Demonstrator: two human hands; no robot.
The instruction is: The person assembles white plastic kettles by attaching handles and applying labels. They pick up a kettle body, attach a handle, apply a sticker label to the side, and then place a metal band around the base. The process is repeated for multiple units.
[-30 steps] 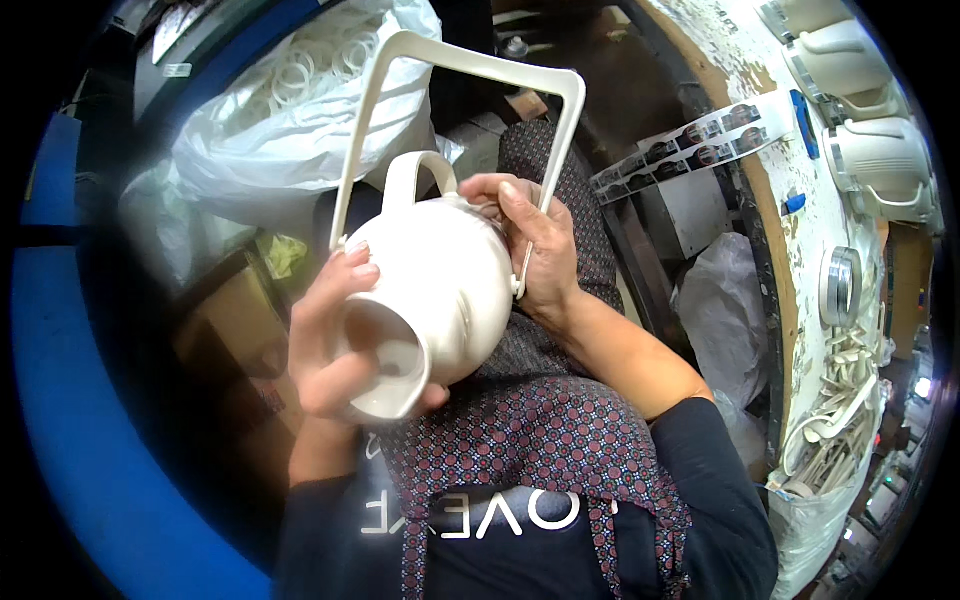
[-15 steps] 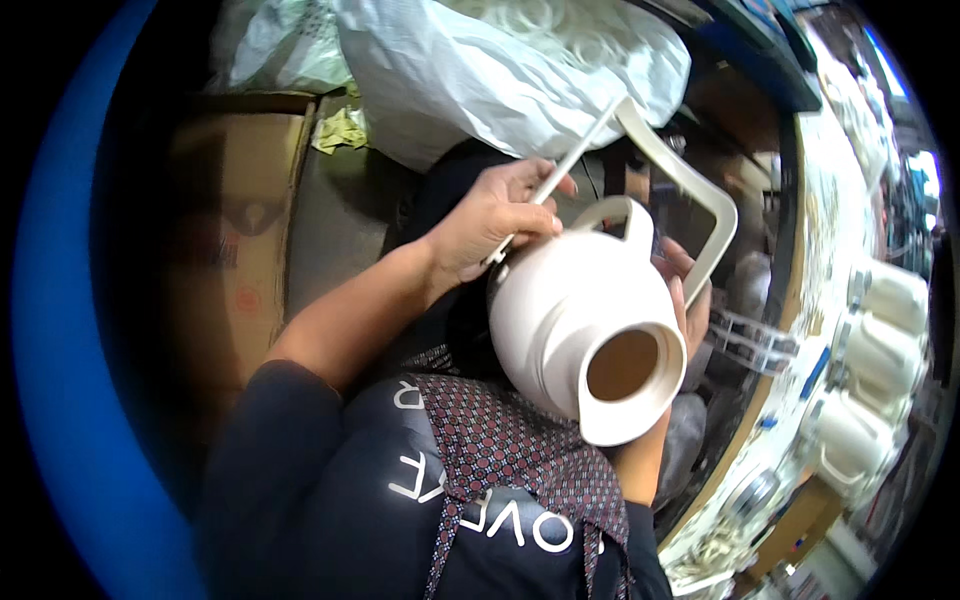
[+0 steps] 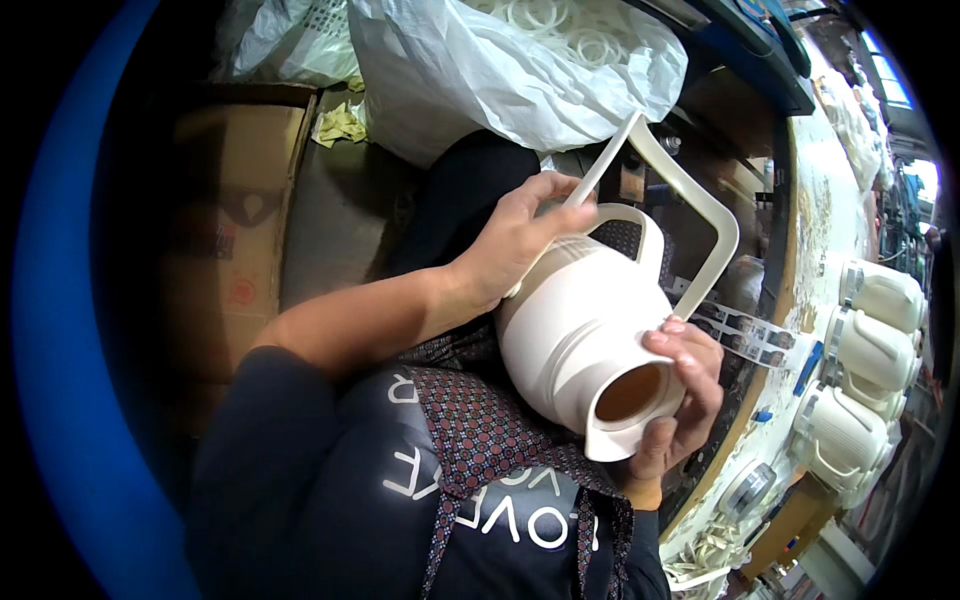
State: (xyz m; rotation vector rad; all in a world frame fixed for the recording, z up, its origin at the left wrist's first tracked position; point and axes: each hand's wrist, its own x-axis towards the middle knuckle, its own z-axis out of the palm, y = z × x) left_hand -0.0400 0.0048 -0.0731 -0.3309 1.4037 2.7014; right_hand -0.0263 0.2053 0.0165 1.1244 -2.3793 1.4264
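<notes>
A white jug body point(image 3: 570, 310) lies tilted over my lap, its round open mouth and spout toward me at the lower right. A loop handle point(image 3: 652, 245) rises from its far side. The large white carrying handle point(image 3: 700, 198), bent at angles, stands up across the jug. My left hand point(image 3: 520, 235) is closed on the left arm of this handle, close against the jug's side. My right hand point(image 3: 692, 385) wraps the jug's neck beside the mouth, fingertips on the shoulder near the handle's right end. Whether the handle's ends are fastened cannot be seen.
A white sack point(image 3: 440, 80) of translucent rings stands at the far side. Left of it is a cardboard box point(image 3: 235, 290) with crumpled yellow paper point(image 3: 340, 125) alongside. On the worn bench point(image 3: 815, 220) at right stand several white jugs point(image 3: 845, 425) and a pile of small white parts point(image 3: 708, 560).
My right hand has come from behind the jug round to its neck and mouth. My left hand has shifted slightly right along the handle's arm. The jug has turned slightly.
</notes>
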